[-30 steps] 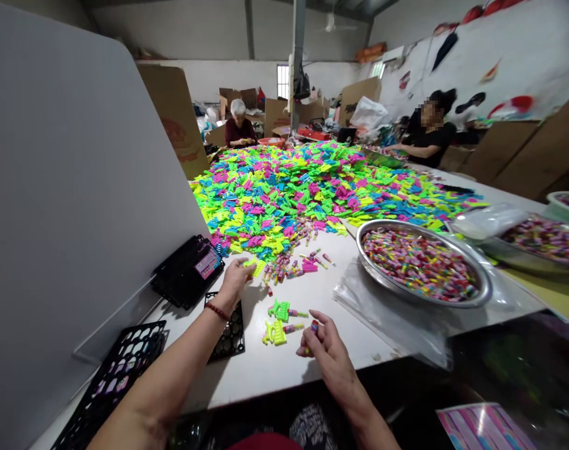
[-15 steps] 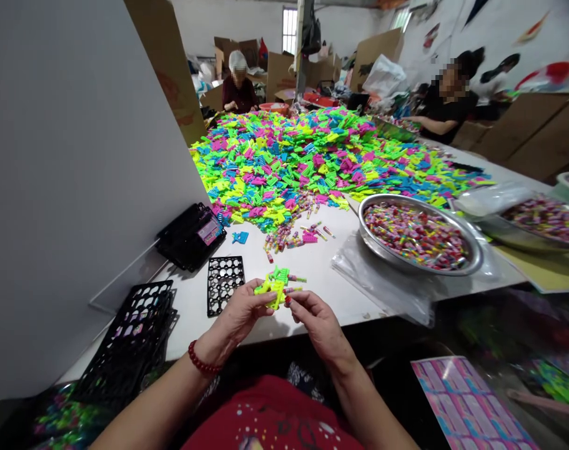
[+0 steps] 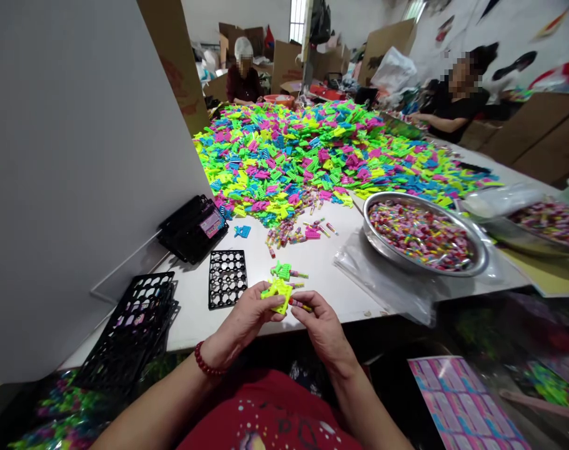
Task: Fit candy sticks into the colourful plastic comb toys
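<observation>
My left hand is closed on a bright yellow plastic piece near the table's front edge. Pinched between thumb and fingers of my right hand is a thin tube with a red end, pointed at the yellow piece; whether they touch I cannot tell. Just beyond lies a green plastic piece with a printed tube extending from its right side. To the left, a black grid tray lies flat. A loose blue piece sits behind it.
A large heap of coloured plastic pieces covers the table's far part. At right stands a metal bowl of small tubes, by a clear plastic bag. Black trays are stacked at left beside a grey panel. Two people sit beyond.
The yellow piece, held in my left hand, has come forward and turned. My right hand's tube now shows more of its length. The view has shifted slightly.
</observation>
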{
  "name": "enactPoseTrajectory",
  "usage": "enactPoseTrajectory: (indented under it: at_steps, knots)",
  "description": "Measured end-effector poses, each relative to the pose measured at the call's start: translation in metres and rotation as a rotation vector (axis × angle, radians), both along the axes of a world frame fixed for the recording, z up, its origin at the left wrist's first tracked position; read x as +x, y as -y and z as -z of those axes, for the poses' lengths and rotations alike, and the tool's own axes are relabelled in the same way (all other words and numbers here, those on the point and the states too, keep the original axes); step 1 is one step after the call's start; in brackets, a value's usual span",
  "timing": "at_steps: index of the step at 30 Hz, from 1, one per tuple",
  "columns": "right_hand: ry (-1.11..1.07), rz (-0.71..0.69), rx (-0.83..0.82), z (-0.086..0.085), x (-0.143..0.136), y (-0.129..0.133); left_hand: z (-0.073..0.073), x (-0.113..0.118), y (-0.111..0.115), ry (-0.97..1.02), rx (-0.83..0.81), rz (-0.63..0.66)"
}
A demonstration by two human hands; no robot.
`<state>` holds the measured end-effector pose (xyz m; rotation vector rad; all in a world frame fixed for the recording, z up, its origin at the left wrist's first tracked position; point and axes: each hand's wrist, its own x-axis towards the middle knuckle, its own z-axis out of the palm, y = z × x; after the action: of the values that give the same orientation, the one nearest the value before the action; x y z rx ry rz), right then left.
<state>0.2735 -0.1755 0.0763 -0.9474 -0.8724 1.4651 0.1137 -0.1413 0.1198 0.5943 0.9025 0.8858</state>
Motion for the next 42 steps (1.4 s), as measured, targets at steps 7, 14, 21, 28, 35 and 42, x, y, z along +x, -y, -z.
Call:
enactPoseTrajectory:
  at_steps: [7,14,21,28,35,42]
  knots:
    - [-0.055,0.039,0.004,0.002,-0.005,0.000,-0.001,0.001,0.004,-0.037,0.020,-0.038]
    - [-0.087,0.034,-0.020,-0.002,-0.008,0.000,0.004,0.000,0.005,-0.085,0.063,-0.027]
    - [0.015,0.026,0.037,-0.002,-0.007,0.002,-0.007,0.006,0.013,-0.310,0.229,-0.083]
    - [0.021,0.006,0.056,-0.010,-0.009,0.004,0.001,-0.001,0.010,-0.059,0.042,0.031]
    - [0.021,0.015,0.054,-0.010,-0.005,0.006,0.015,0.004,0.018,0.049,0.028,-0.028]
    - [0.189,0.017,0.172,-0.018,-0.002,0.008,0.010,0.011,0.031,-0.239,0.251,-0.143]
